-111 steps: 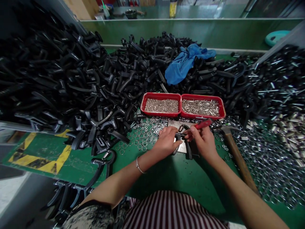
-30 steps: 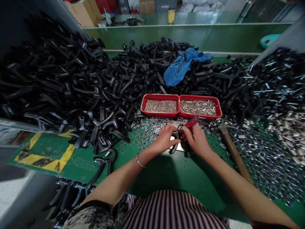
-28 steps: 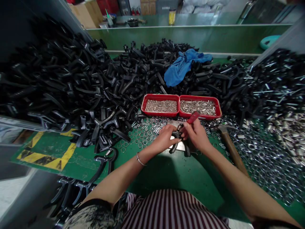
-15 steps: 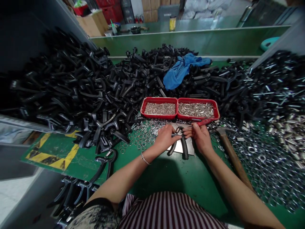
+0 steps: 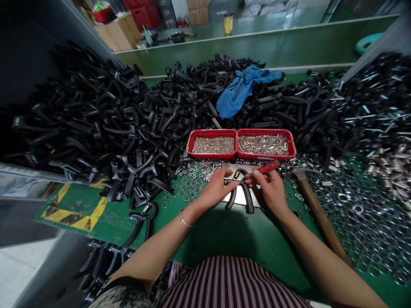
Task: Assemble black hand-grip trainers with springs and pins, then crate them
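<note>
A black hand grip exerciser (image 5: 249, 199) lies on a metal plate (image 5: 257, 193), its two curved handles pointing toward me. A coppery spring (image 5: 236, 174) shows near its top. My left hand (image 5: 215, 187) is closed on the exerciser's left side, thumb laid across its middle. In my right hand (image 5: 272, 188) is a red-handled screwdriver (image 5: 269, 166), gripped between thumb and fingers. Its thin shaft points left to the middle of the exerciser, where the fingers partly hide the tip.
Two red trays (image 5: 236, 144) of small metal parts stand behind the plate. A hammer (image 5: 321, 216) lies at right, beside many metal rings (image 5: 362, 231). Black handle parts (image 5: 128, 111) are heaped behind and left, with a blue cloth (image 5: 236, 94) on top.
The screwdriver's handle is tilted up more, and its tip has come in to the exerciser's middle. The spring area shows more openly. The whole view has shifted slightly.
</note>
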`<state>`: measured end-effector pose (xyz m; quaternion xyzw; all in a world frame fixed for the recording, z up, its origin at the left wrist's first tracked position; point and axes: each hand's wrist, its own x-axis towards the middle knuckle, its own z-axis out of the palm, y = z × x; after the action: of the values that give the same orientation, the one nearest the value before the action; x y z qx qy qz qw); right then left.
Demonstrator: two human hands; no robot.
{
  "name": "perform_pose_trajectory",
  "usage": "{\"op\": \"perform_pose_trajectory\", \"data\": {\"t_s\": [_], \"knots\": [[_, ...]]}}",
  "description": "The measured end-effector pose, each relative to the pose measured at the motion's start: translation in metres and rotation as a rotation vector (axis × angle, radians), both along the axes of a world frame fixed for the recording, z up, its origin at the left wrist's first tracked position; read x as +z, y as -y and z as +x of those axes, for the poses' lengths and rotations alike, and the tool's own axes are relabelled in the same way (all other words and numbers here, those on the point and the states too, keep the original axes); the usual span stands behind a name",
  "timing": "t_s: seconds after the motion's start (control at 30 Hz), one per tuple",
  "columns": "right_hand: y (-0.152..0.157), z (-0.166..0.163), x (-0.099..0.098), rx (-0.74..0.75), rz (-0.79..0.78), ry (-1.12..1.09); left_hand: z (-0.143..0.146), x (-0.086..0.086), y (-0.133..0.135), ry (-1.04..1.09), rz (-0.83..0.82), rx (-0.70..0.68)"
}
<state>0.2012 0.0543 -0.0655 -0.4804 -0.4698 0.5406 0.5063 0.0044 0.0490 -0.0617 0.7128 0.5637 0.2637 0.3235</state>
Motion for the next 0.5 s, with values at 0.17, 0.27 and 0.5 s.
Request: {"op": "perform_pose_trajectory", "data": {"t_s": [0.17, 0.27, 0.5], "knots": [[0.005, -0.005, 0.008, -0.009, 0.009, 0.046, -0.004, -0.001, 0.013, -0.013, 0.007, -0.06], [0.005, -0.007, 0.008, -0.001, 0.003, 0.075, -0.005, -0.003, 0.01, 0.012, -0.008, -0.06], [0.005, -0.007, 0.013, 0.029, -0.01, 0.102, -0.006, -0.002, 0.007, 0.023, -0.02, -0.063]]}}
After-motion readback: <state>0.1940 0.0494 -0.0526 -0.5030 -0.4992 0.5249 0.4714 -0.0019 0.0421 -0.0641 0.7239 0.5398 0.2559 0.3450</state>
